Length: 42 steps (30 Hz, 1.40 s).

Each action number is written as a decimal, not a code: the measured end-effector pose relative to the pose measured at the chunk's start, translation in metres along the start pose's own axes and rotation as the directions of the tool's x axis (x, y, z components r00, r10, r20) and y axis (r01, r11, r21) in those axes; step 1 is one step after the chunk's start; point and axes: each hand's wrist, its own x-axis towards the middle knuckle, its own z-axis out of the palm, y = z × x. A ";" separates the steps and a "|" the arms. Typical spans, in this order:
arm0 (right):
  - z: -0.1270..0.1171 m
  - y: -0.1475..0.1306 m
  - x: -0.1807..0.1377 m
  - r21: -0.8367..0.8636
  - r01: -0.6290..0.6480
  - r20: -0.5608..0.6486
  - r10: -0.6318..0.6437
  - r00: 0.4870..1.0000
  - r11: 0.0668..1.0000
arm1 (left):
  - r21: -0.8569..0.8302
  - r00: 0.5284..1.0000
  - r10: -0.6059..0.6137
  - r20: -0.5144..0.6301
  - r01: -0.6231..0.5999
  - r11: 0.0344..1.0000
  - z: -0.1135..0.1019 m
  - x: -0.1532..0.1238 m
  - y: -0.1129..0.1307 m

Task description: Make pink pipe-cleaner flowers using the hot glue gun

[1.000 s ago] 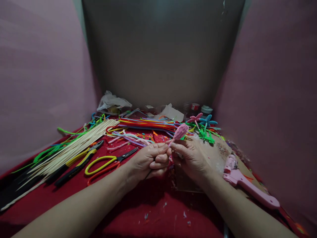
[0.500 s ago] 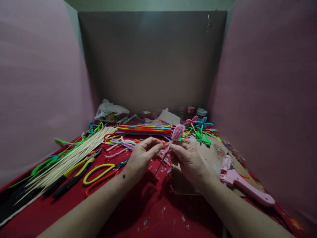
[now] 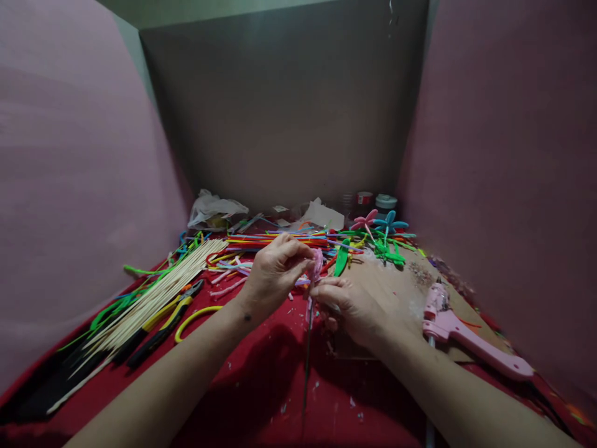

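Observation:
A thin stick (image 3: 308, 348) stands nearly upright over the red cloth (image 3: 261, 386), topped by a fuzzy pink pipe-cleaner bud (image 3: 317, 262). My right hand (image 3: 349, 306) is closed round the stick just below the bud. My left hand (image 3: 273, 274) pinches the pink bud at its top with thumb and fingertips. Both hands hover above the middle of the table.
A bundle of wooden skewers (image 3: 149, 297), pliers (image 3: 163, 323) and yellow-handled scissors (image 3: 198, 314) lie at the left. Coloured pipe cleaners (image 3: 270, 239) are spread behind the hands. Pink and blue pipe-cleaner flowers (image 3: 377, 223) stand at the back right. A pink glue gun (image 3: 466, 339) rests on cardboard (image 3: 396, 292) at the right.
The stick has swung from tilted to nearly upright. My left hand let go of the stem and rose to pinch the bud. My right hand dropped lower on the stick.

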 end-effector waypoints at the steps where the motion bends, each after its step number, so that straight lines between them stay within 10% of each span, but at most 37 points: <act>1: 0.000 0.000 0.000 -0.017 -0.002 -0.011 0.002 1.000 1.000 | 0.042 1.000 0.026 0.013 -0.027 0.999 0.001 -0.001 -0.002; 7: 0.000 -0.001 -0.001 -0.155 0.014 -0.025 -0.018 1.000 0.988 | 0.148 0.999 0.034 -0.004 -0.033 0.988 0.005 -0.008 -0.003; 13: -0.002 0.002 0.001 -0.084 -0.034 -0.015 0.033 0.999 0.996 | -0.290 0.936 -0.350 -0.043 0.324 0.901 -0.005 -0.001 -0.004; 21: -0.004 -0.006 -0.001 -0.086 0.002 0.070 0.004 0.998 0.996 | -0.624 0.832 -0.526 0.177 0.508 0.594 -0.009 -0.005 -0.033; 31: 0.000 -0.016 -0.015 -0.231 0.152 0.227 -0.099 0.969 0.961 | -0.787 0.879 -0.359 0.313 0.452 0.419 -0.009 -0.011 -0.013; 42: 0.004 -0.016 -0.015 -0.198 0.188 0.326 -0.116 0.938 0.962 | -0.689 0.872 -0.323 0.367 0.488 0.536 -0.008 -0.014 0.004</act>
